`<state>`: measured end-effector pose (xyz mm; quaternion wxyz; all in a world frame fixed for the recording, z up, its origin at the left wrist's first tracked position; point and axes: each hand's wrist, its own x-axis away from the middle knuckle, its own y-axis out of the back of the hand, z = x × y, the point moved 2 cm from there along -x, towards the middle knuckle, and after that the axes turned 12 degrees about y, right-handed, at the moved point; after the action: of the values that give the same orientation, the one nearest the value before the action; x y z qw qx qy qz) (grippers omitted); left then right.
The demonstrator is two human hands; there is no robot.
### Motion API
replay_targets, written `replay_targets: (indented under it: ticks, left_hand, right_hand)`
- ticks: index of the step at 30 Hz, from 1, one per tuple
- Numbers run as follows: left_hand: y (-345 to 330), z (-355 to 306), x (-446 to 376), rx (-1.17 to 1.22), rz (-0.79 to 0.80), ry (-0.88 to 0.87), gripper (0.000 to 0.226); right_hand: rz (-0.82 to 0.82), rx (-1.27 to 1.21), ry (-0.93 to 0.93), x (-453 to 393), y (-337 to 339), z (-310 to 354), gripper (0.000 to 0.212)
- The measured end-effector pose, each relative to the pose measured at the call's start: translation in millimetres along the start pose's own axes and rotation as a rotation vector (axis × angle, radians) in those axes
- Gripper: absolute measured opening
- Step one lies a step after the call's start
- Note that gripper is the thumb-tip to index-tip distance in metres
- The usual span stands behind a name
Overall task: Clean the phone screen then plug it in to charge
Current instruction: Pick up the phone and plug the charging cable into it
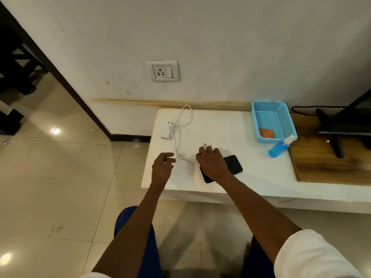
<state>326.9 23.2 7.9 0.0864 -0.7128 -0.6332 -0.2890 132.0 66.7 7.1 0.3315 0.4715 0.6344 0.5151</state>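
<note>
Lying on the white tabletop (251,167), left to right: charger adapter (167,131); left hand (163,164), loosely curled, holding nothing; white cable (183,125); right hand (210,162) pinching the cable over the black phone (233,164); blue spray bottle (280,147).

A white-topped low table (251,173) stands against a pale painted wall (220,37), with a yellowish stain line running along the wall just above the tabletop. At the table's right end lies a brown wood-grain board (325,167), and on it rests the black stand of a dark screen (341,125), with a black cord (301,109) trailing behind it. The floor is glossy beige tile (60,187) reflecting ceiling lights. To the left, a dark wooden door frame (50,63) slants down to the floor beside shadowed dark furniture (14,57).
</note>
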Motion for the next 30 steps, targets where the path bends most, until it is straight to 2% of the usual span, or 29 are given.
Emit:
replay_targets:
  ticks: [4, 8, 12, 15, 18, 21, 23, 26, 30]
  left_hand:
    - [-9, 2, 2, -0.006, 0.036, -0.010, 0.022]
    - [-26, 3, 10, -0.072, 0.082, -0.047, 0.022]
    - [-40, -2, 14, -0.097, 0.049, -0.077, 0.019]
    - [-45, -5, 17, -0.136, 0.049, -0.077, 0.021]
    - [-51, -6, 22, -0.239, 0.047, -0.115, 0.022]
    - [-60, -6, 28, -0.407, 0.019, -0.180, 0.021]
    - [-65, -5, 33, -0.460, -0.035, -0.232, 0.020]
    - [-73, -6, 42, -0.471, -0.105, -0.356, 0.020]
    - [-86, -17, 44, -0.540, -0.030, -0.505, 0.018]
  right_hand:
    - [0.036, -0.137, -0.029, 3, 1, -17, 0.027]
    - [-0.006, -0.236, -0.041, 13, 7, -27, 0.025]
    - [-0.198, -0.419, -0.220, 31, 20, -38, 0.023]
    - [-0.279, -0.581, -0.380, 52, 20, -43, 0.017]
    - [-0.260, -0.663, -0.543, 78, 15, -44, 0.020]
    - [-0.213, -0.694, -0.624, 105, 4, -39, 0.029]
    - [-0.297, -0.800, -0.712, 120, -3, -32, 0.029]
    - [-0.492, -1.131, -0.908, 134, -12, -18, 0.022]
    - [-0.714, -1.554, -1.092, 138, -17, 4, 0.012]
